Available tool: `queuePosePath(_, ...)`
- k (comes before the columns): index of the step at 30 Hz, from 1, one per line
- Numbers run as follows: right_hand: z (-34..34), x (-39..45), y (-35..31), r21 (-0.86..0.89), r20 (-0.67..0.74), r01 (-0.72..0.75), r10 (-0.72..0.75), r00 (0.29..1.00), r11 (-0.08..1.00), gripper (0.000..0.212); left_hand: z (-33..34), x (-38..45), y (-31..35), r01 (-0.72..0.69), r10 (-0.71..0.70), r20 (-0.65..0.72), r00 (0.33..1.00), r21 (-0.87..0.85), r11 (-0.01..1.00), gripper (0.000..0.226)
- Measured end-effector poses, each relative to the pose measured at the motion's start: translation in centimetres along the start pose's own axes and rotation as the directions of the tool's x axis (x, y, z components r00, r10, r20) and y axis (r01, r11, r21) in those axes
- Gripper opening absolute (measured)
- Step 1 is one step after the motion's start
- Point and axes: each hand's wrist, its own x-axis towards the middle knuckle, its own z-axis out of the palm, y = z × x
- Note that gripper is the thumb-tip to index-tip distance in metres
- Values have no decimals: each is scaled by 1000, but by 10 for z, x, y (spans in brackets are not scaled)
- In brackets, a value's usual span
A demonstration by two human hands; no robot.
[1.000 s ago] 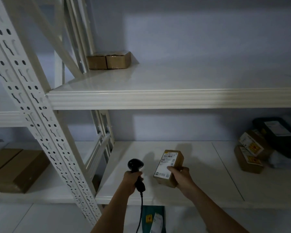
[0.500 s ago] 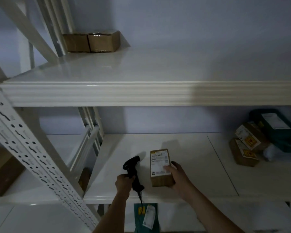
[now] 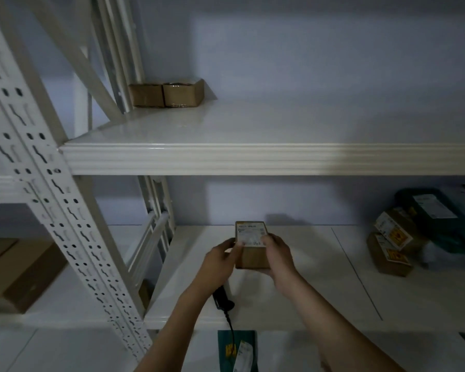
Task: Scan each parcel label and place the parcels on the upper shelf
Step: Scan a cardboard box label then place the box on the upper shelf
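Gripping a small brown cardboard parcel from both sides, the left hand and right hand hold it just above the smooth white lower shelf, its flat white paper label facing up. Below the left wrist a black scanner handle shows, its thin cord hanging down; whether the left hand also clasps it cannot be told. High above the hands, the glossy upper shelf with its ribbed front edge carries two boxy cardboard parcels at its back left, while labelled boxes lie well right of the right hand.
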Motion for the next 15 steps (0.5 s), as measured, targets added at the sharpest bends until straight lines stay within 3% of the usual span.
queuePosePath(2, 7, -20, -23, -20, 86, 27, -25, 996, 999, 28, -9, -12, 20, -94, 93, 40, 995, 9, 996, 40)
queuePosePath(4, 9, -39, -43, -158, 189, 138, -107, 976, 978, 33, -24, -23, 37, -146, 146, -36, 989, 23, 989, 35)
queuePosePath(9, -8, -78, -85, -398, 436, 440, -256, 863, 805, 37, -63, -53, 79, -196, 201, -135, 970, 50, 979, 39)
queuePosePath(12, -16, -102, -107, -479, 484, 530, -294, 824, 699, 38, -81, -74, 106, -205, 229, -154, 961, 154, 966, 29)
queuePosePath(15, -22, -131, -133, -540, 490, 552, -296, 820, 635, 17, -94, -93, 131, -219, 264, -129, 956, 286, 933, 27)
